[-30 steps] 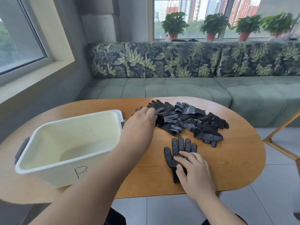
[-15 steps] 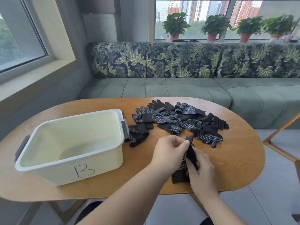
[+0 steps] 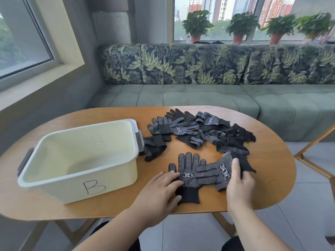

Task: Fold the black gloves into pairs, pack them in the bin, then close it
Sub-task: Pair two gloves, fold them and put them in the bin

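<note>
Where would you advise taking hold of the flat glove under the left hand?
Probably its plain cuff, from the near side: the glove lies flat, fingers pointing away, and the second glove, held by the right hand, overlaps its palm.

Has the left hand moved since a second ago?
Yes. The left hand pulled back from the glove pile at the far right corner of the bin toward the near edge of the table, now resting on a flat glove.
</note>
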